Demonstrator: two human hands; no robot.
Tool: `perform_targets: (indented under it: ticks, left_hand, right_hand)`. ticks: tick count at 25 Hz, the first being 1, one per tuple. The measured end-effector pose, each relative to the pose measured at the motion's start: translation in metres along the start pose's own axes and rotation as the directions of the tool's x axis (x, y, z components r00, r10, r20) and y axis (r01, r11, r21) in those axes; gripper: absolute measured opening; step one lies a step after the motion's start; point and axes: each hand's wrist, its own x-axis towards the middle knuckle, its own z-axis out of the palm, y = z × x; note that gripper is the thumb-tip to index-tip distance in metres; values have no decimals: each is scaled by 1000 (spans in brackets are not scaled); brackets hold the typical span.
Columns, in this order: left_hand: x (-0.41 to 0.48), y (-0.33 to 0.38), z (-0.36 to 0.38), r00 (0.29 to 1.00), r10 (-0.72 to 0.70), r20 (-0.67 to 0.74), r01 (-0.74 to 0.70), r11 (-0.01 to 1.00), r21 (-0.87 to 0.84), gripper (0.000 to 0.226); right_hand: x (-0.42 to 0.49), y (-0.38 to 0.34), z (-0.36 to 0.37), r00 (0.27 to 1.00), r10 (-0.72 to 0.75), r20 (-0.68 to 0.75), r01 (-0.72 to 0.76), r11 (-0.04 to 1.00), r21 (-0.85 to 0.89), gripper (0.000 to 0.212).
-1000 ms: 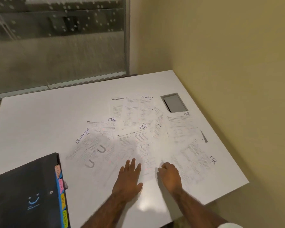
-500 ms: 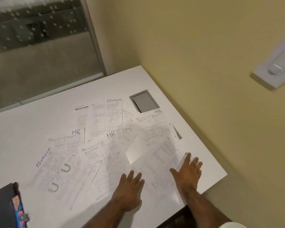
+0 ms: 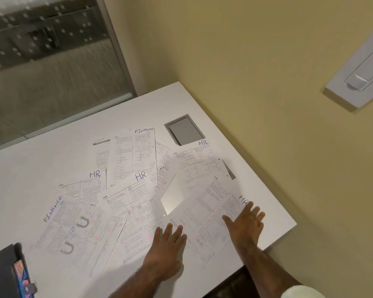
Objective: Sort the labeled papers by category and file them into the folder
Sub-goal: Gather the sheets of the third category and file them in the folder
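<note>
At the lower left corner of the frame lay the black folder (image 3: 2,274), cut off by the edge, its coloured tabs showing. At bottom centre the left hand (image 3: 166,252) pressed flat, fingers straight, on the spread papers (image 3: 138,211). To its right, the right hand (image 3: 246,226) lay flat with fingers spread on a sheet marked HR (image 3: 215,203), gripping nothing. Further up, sheets lettered FINANCE and HR overlapped across the white table (image 3: 30,164). Beyond them a grey hatch (image 3: 184,131) sat in the tabletop.

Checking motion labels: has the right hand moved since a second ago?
Yes. The right hand went rightward onto the HR sheet by the table's right edge.
</note>
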Motion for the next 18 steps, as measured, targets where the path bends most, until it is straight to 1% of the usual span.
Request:
perform_targets:
  ticks: [2, 3, 5, 6, 7, 8, 9, 10, 11, 12, 13, 14, 15, 16, 17, 18]
  left_hand:
    - [-1, 0, -2, 1000, 0, 19, 0, 1000, -2, 77]
    - [-1, 0, -2, 1000, 1, 22, -1, 1000, -5, 78]
    - [-2, 0, -1, 1000, 4, 22, -4, 1000, -14, 78]
    - [-2, 0, 1, 1000, 6, 18, -6, 1000, -16, 78]
    - [-2, 0, 2, 1000, 6, 13, -6, 1000, -17, 78]
    - [-2, 0, 3, 1000, 3, 13, -3, 1000, -20, 77]
    - [-2, 0, 1, 1000, 1, 13, -1, 1000, -29, 77]
    - [-3, 2, -2, 1000, 3, 0, -3, 998, -58, 75]
    - [-3, 2, -6, 999, 6, -32, -10, 993, -117, 73]
    - [-3, 1, -12, 995, -6, -97, -16, 974, -227, 71]
    - [-1, -3, -18, 983, -48, -177, -26, 921, -390, 70]
    - [1, -9, -26, 957, -125, -261, -43, 830, -556, 73]
    - [4, -19, -36, 923, -227, -311, -59, 715, -697, 77]
    - [7, -32, -47, 896, -322, -307, -70, 580, -812, 80]
    - [7, -44, -62, 885, -379, -270, -87, 435, -896, 81]
    - [6, -56, -75, 898, -381, -218, -109, 287, -952, 76]
  right_hand:
    - [-4, -1, -1, 1000, -10, 6, 10, 999, -33, 105]
    - [-5, -3, -1, 1000, -29, -11, 29, 1000, -8, 99]
    - [-5, -7, -4, 997, -66, -32, 70, 990, 124, 89]
    - [-5, -9, -4, 996, -85, -25, 88, 971, 222, 85]
    - [-5, -10, -2, 997, -76, -3, 72, 936, 343, 81]
    - [-6, -12, -1, 998, -45, 35, 23, 883, 469, 73]
    - [-7, -14, 1, 996, -12, 85, -36, 835, 549, 61]
    - [-10, -17, -1, 991, -6, 131, -71, 815, 576, 46]
    - [-13, -19, -3, 987, -21, 157, -74, 816, 573, 32]
    - [-16, -22, -8, 985, -51, 164, -53, 817, 575, 23]
    - [-16, -26, -16, 983, -89, 158, -23, 801, 598, 20]
    - [-16, -31, -28, 977, -142, 157, 9, 768, 641, 21]
    - [-16, -37, -41, 963, -209, 172, 32, 718, 695, 22]
    - [-16, -45, -57, 936, -285, 205, 36, 660, 750, 24]
    - [-14, -52, -72, 903, -352, 246, 14, 597, 802, 25]
    - [-11, -60, -83, 871, -402, 284, -20, 548, 836, 27]
